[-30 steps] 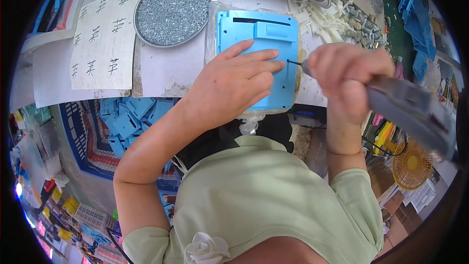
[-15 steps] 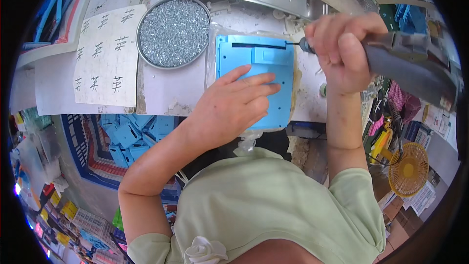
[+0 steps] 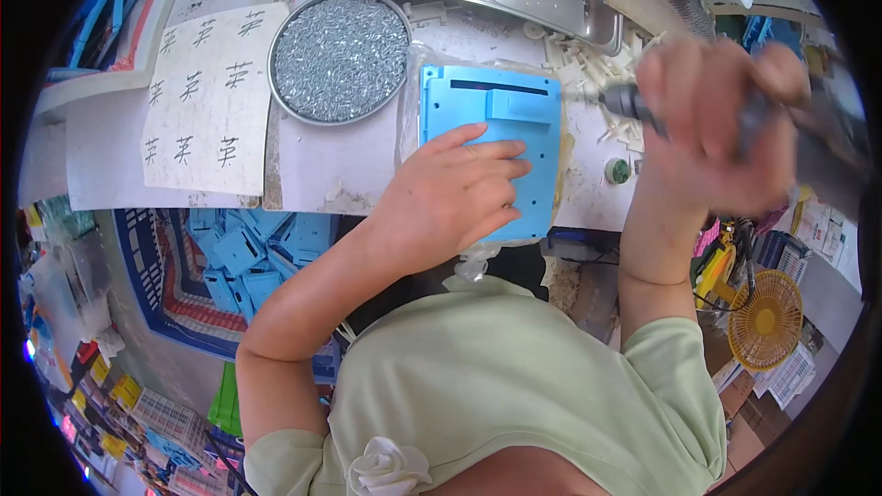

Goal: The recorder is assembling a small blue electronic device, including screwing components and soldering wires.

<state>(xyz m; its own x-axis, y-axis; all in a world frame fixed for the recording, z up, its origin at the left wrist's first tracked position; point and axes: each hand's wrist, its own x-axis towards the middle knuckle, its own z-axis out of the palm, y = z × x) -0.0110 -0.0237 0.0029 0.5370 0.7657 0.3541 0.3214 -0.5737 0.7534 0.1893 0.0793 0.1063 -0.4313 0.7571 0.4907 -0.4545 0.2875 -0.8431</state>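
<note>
A light-blue plastic panel point(image 3: 544, 188) with a long slot near its far edge lies on a padded, plastic-wrapped pad on the table. My left hand point(image 3: 450, 188) rests flat on it, fingers spread. To the panel's right, my right hand point(image 3: 717, 119) is wrapped around a dark power screwdriver point(image 3: 629, 101). Its tip points left, apart from the panel, and both tool and hand are smeared by motion. Left of the panel, small silvery screws point(image 3: 340, 60) fill a round metal dish point(image 3: 273, 83).
Beyond the panel stands a compartmented steel tray point(image 3: 514, 2) of small metal parts. White plastic bits point(image 3: 588, 64) and a small green round item point(image 3: 617, 171) lie right. A written paper sheet point(image 3: 211, 119) is left. Below sits a blue basket point(image 3: 138, 262) of blue parts; a yellow fan point(image 3: 765, 320) stands right.
My right hand has drawn the screwdriver back to the right, away from the panel's far right corner. My left hand stays on the panel. The whole view has shifted slightly.
</note>
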